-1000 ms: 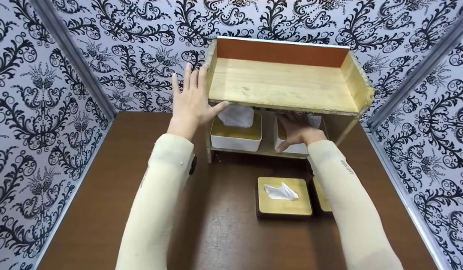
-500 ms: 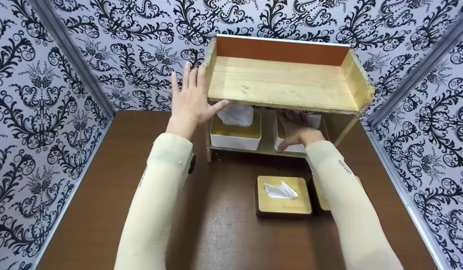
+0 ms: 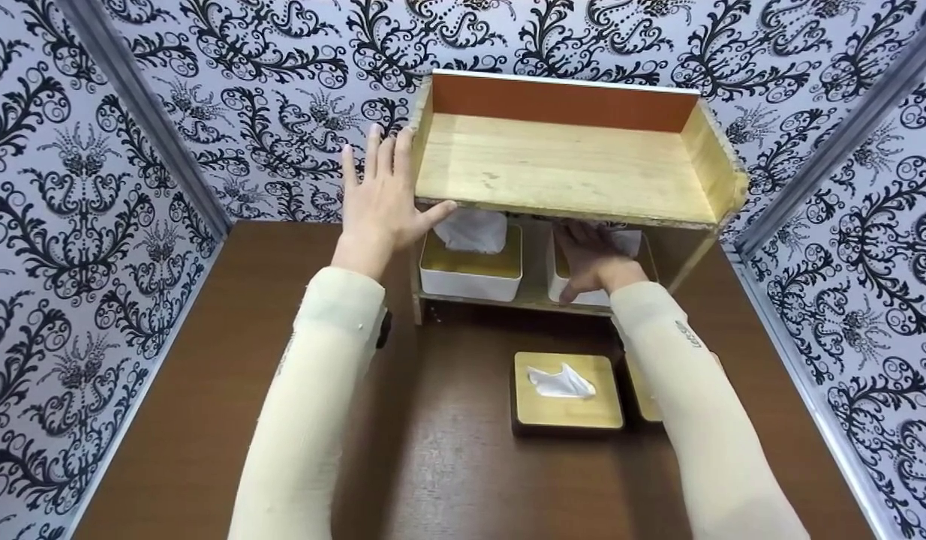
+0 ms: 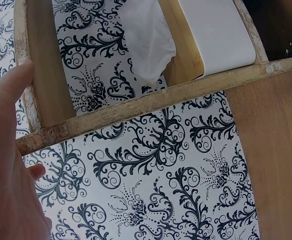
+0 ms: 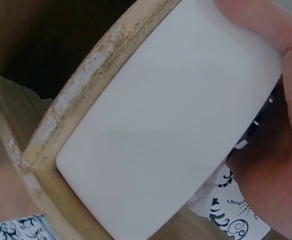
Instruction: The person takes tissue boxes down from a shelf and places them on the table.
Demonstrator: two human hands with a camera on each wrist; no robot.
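My left hand rests against the left side of a small wooden shelf, fingers straight and spread, thumb over its front edge. My right hand reaches under the upper board and holds a white tissue box with a wooden lid, which stands on the lower board at the right. In the right wrist view the thumb lies on the box's white front wall; the fingertips are hidden. Left of it on the same board stands another white tissue box with a tissue sticking out.
Before the shelf, a dark tissue box with a wooden lid stands on the brown table. Beside it is a similar box, partly hidden by my right sleeve. Patterned walls enclose the table.
Almost nothing differs. My right thumb has shifted slightly to the right along the front of the white tissue box, and the head view has tilted a little. The left hand stays against the shelf.
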